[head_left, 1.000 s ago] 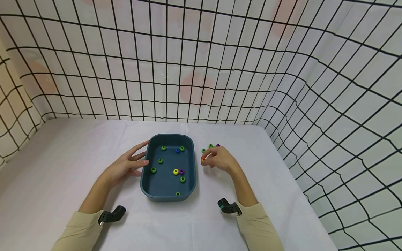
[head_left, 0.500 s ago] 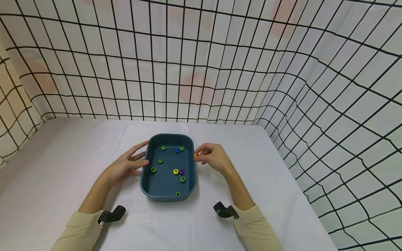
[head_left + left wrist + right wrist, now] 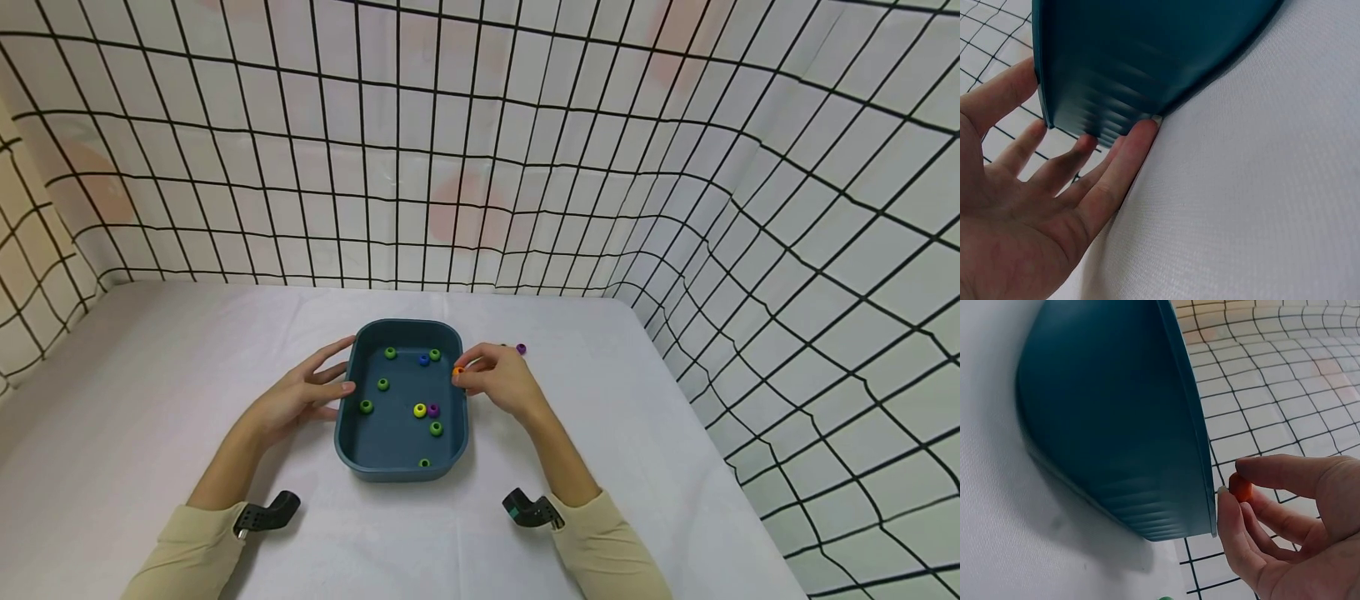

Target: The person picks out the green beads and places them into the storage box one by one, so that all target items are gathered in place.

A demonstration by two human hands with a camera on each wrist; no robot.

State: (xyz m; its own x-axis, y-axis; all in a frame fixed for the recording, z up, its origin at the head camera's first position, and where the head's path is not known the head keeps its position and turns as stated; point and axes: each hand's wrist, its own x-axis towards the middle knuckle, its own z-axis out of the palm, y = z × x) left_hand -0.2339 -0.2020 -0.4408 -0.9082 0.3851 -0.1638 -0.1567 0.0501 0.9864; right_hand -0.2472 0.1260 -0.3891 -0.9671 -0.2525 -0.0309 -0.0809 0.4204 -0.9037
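A dark teal tray [image 3: 397, 471] with rounded corners lies on the table, and several green beads [image 3: 383, 384], a blue bead [image 3: 423, 360], a yellow bead [image 3: 420, 410] and a purple bead [image 3: 433, 411] rest in it. My left hand [image 3: 303, 393] touches the tray's left side with spread, straight fingers, as the left wrist view shows too. Between thumb and fingertips my right hand [image 3: 501, 379] pinches an orange bead [image 3: 1240, 487] at the tray's right rim. In the right wrist view the bead is level with the rim, just outside it.
Behind the right hand another purple bead [image 3: 521, 348] lies on the white tablecloth [image 3: 600, 375], with a green bead mostly hidden beside it. A black wire grid [image 3: 420, 183] stands along the back and right. Each wrist wears a black camera mount [image 3: 266, 512].
My right hand has carried the orange bead leftward from the loose beads on the cloth to the tray's right rim. The left hand and the tray have stayed in place.
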